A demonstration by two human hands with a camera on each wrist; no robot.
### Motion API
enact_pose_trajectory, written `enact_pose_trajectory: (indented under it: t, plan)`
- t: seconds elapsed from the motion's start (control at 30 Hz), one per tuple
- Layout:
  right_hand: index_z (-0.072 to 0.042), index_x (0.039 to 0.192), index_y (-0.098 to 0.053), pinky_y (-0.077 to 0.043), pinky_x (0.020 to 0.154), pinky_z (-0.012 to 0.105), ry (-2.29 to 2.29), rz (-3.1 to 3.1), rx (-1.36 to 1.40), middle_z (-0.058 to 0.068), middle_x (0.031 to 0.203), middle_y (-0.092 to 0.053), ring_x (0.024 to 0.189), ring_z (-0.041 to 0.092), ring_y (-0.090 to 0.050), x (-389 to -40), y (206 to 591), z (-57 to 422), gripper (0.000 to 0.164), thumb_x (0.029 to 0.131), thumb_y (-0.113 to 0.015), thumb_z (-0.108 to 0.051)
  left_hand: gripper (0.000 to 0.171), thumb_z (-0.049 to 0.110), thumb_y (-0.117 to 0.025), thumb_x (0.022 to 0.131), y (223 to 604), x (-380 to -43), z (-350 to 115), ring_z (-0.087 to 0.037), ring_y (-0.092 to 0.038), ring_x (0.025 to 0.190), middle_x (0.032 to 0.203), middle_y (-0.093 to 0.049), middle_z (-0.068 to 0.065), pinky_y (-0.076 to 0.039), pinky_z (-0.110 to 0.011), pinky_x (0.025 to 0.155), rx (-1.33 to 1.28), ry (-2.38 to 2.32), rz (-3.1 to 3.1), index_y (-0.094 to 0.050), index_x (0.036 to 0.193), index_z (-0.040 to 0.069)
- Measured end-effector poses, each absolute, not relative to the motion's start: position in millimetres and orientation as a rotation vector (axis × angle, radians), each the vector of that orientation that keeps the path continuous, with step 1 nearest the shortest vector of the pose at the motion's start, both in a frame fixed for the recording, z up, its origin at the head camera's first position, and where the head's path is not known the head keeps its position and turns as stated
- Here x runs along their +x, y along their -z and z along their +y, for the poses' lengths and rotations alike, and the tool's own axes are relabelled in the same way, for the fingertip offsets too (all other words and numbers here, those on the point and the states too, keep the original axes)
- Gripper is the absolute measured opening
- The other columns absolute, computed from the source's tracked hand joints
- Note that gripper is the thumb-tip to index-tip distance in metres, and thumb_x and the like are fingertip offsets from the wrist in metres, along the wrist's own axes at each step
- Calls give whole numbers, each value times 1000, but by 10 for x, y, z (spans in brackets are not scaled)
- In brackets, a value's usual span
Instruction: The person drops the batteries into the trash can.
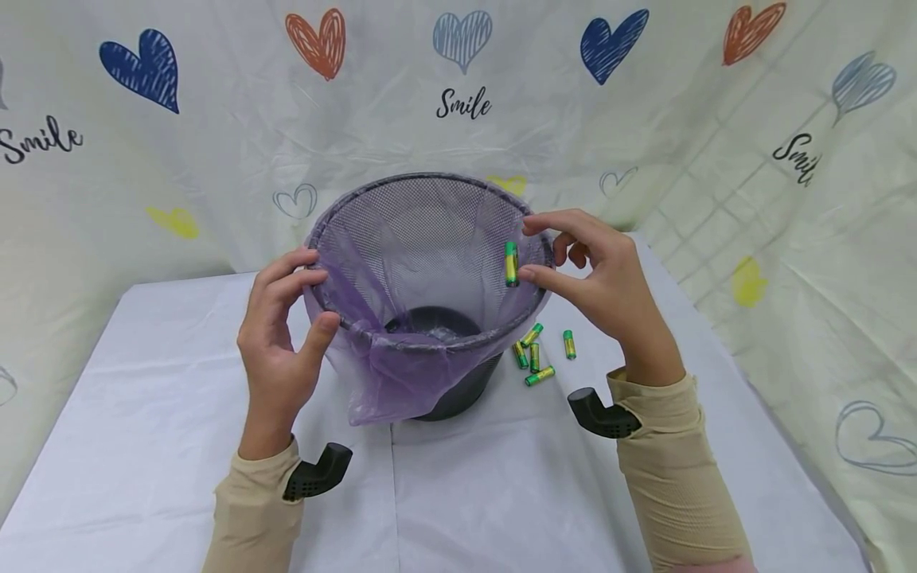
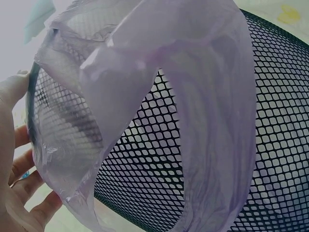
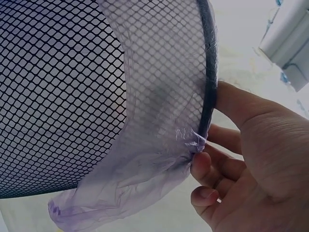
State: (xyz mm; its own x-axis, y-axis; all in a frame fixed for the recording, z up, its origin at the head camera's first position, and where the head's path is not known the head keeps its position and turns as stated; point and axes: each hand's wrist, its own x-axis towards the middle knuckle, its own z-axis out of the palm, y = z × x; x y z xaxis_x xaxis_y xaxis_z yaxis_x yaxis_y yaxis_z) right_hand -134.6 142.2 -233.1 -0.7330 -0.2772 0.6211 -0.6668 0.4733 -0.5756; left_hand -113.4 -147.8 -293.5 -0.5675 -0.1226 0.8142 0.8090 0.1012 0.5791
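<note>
A black mesh trash can [image 1: 458,400] stands tilted, its mouth facing me, lined with a thin purple trash bag [image 1: 408,374]. The bag folds over the rim and hangs loose at the front. My left hand [image 1: 282,342] grips the bag-covered rim on the left. On the right, my right hand [image 1: 598,267] pinches the rim between thumb and fingers; in the right wrist view, gathered bag film [image 3: 195,145] lies at its fingertips [image 3: 202,164]. A green and yellow battery [image 1: 511,264] appears beside the right thumb tip, against the can's inner wall.
Several more green and yellow batteries [image 1: 534,356] lie on the white-covered table [image 1: 179,398] to the right of the can. One battery [image 1: 569,344] lies apart from the others. A curtain [image 1: 387,103] with printed hearts hangs behind the table.
</note>
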Motion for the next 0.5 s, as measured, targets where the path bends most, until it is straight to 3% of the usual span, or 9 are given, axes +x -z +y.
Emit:
enact_pose_trajectory:
  t: [0.5]
  plan:
    - [1,109,-62,-33,61,18,-1170,-2255,759,15,101,-63,70,14,-46,-1331,2349,1438,41,70,-73,5,47,25,-70,81,3087,-1227,-1569,-37,-44,121,119,-52,-27,-44,-33,99,-702,1566,-1639,-58,102,-14]
